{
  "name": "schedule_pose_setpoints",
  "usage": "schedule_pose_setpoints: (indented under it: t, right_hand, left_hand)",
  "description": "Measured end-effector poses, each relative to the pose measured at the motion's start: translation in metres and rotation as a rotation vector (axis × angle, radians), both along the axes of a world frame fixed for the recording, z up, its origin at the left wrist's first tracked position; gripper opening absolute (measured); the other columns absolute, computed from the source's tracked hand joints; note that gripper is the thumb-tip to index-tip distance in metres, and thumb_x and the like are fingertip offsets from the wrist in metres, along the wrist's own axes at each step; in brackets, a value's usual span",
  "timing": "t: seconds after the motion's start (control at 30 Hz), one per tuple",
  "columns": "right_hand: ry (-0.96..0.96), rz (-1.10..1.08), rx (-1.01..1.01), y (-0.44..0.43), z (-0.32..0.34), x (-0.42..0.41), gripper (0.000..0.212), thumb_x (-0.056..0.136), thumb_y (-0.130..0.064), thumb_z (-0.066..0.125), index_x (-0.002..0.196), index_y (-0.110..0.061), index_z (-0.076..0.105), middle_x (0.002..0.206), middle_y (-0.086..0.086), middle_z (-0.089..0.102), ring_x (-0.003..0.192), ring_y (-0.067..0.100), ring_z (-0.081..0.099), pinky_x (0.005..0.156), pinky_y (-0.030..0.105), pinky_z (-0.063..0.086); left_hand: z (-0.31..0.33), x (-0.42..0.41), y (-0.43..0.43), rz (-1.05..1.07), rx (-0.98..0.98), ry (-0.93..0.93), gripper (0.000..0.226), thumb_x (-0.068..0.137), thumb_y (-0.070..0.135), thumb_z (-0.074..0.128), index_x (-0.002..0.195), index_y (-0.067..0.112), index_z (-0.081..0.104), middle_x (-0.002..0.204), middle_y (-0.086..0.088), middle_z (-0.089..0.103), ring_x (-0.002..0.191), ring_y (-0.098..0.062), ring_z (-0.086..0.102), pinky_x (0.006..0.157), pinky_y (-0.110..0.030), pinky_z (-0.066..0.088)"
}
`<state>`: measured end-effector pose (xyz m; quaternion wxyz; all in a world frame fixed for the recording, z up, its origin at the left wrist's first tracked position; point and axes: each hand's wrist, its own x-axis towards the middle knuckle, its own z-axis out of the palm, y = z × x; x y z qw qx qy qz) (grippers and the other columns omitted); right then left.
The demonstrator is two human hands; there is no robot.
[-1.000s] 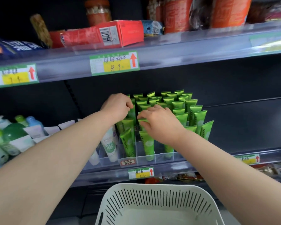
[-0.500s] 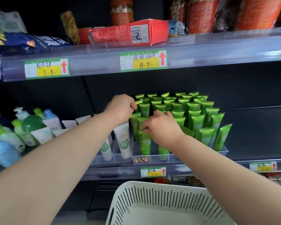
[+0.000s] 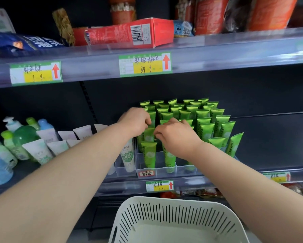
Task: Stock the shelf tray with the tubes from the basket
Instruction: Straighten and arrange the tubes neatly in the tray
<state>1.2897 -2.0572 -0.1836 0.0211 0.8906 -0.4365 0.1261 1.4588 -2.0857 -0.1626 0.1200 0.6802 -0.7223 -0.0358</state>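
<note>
while the green tubes (image 3: 205, 130) stand in the shelf tray (image 3: 166, 171), your right hand (image 3: 178, 137) pinches the top of one tube (image 3: 148, 136) in the tray's left column; your left hand (image 3: 136, 122) curls just beside it, grip unclear. the tray's front wall bears a red-edged handwritten label (image 3: 146, 173), unreadable; below it is a price tag (image 3: 159, 186) with a red arrow. right of the tray dark shelf board (image 3: 269, 155) shows; white tubes (image 3: 129, 155) stand just left; the basket (image 3: 173, 216) sits below.

A dark back panel (image 3: 252, 95) stands behind shelves (image 3: 226, 53) with clear plastic edges and yellow price labels (image 3: 145, 64); a red box (image 3: 122, 35) lies above
</note>
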Motion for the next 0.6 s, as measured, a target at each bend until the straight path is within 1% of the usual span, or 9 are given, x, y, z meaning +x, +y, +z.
schedule_pose_setpoints:
  t: [0.07, 0.13, 0.27, 0.33, 0.43, 0.5, 0.53, 0.6]
  right_hand:
    - [0.002, -0.030, -0.030, -0.002, -0.001, -0.003, 0.029, 0.096, -0.016, 0.043, 0.120, -0.026, 0.057, 0.113, -0.003, 0.064, 0.112, 0.023, 0.045, 0.082, 0.039, 0.032]
    - [0.000, -0.047, -0.042, -0.002, -0.001, -0.006, 0.032, 0.094, -0.013, 0.044, 0.121, -0.025, 0.056, 0.112, -0.003, 0.063, 0.110, 0.023, 0.045, 0.080, 0.038, 0.031]
    - [-0.005, -0.050, -0.043, -0.004, -0.005, -0.007, 0.029, 0.094, -0.013, 0.045, 0.117, -0.024, 0.057, 0.109, -0.003, 0.064, 0.108, 0.023, 0.046, 0.079, 0.039, 0.033]
    - [-0.014, -0.048, -0.042, -0.004, -0.007, -0.005, 0.027, 0.094, -0.014, 0.045, 0.116, -0.024, 0.058, 0.108, -0.003, 0.064, 0.107, 0.023, 0.046, 0.079, 0.039, 0.033]
    - [-0.023, -0.043, -0.058, -0.004, -0.008, -0.003, 0.023, 0.096, -0.018, 0.044, 0.113, -0.023, 0.059, 0.106, -0.003, 0.064, 0.105, 0.024, 0.047, 0.078, 0.039, 0.034]
    - [-0.033, -0.040, -0.064, -0.005, -0.009, -0.004, 0.022, 0.097, -0.019, 0.043, 0.111, -0.021, 0.059, 0.104, -0.002, 0.064, 0.103, 0.024, 0.047, 0.076, 0.038, 0.034]
    - [-0.042, -0.039, -0.061, -0.005, -0.010, -0.005, 0.022, 0.097, -0.019, 0.043, 0.111, -0.022, 0.059, 0.104, -0.003, 0.064, 0.103, 0.023, 0.047, 0.076, 0.038, 0.034]
    - [-0.058, -0.041, -0.066, -0.007, -0.011, -0.008, 0.023, 0.097, -0.018, 0.043, 0.112, -0.023, 0.059, 0.105, -0.004, 0.064, 0.104, 0.023, 0.047, 0.076, 0.037, 0.033]
  left_hand:
    - [-0.004, -0.002, 0.000, -0.002, 0.011, -0.038, 0.020, 0.089, 0.015, 0.066, 0.105, 0.025, 0.074, 0.108, 0.003, 0.067, 0.096, -0.020, 0.062, 0.072, -0.026, 0.045]
    - [-0.006, -0.004, 0.000, -0.009, 0.010, -0.068, 0.018, 0.090, 0.016, 0.066, 0.105, 0.024, 0.074, 0.108, 0.002, 0.066, 0.096, -0.021, 0.061, 0.073, -0.028, 0.046]
    - [-0.006, -0.001, -0.001, 0.002, 0.010, -0.048, 0.013, 0.090, 0.020, 0.066, 0.100, 0.023, 0.074, 0.105, 0.003, 0.066, 0.097, -0.020, 0.061, 0.079, -0.032, 0.052]
    - [-0.006, 0.001, -0.001, -0.003, 0.044, -0.040, 0.010, 0.089, 0.022, 0.068, 0.096, 0.024, 0.075, 0.102, 0.006, 0.067, 0.096, -0.018, 0.062, 0.081, -0.032, 0.053]
    - [-0.003, 0.003, -0.001, 0.004, 0.035, 0.073, 0.010, 0.087, 0.027, 0.069, 0.086, 0.020, 0.077, 0.090, 0.011, 0.069, 0.089, -0.014, 0.064, 0.080, -0.032, 0.053]
    - [0.002, 0.006, -0.003, 0.061, -0.047, 0.135, 0.011, 0.088, 0.026, 0.067, 0.087, 0.020, 0.076, 0.093, 0.008, 0.069, 0.090, -0.016, 0.063, 0.079, -0.032, 0.052]
    - [0.004, 0.007, -0.005, 0.087, -0.078, 0.114, 0.010, 0.089, 0.024, 0.066, 0.091, 0.021, 0.075, 0.098, 0.005, 0.069, 0.093, -0.019, 0.063, 0.079, -0.032, 0.051]
    - [0.005, 0.009, -0.008, 0.114, -0.067, 0.017, 0.013, 0.089, 0.021, 0.067, 0.100, 0.022, 0.074, 0.107, -0.001, 0.068, 0.099, -0.024, 0.062, 0.083, -0.034, 0.051]
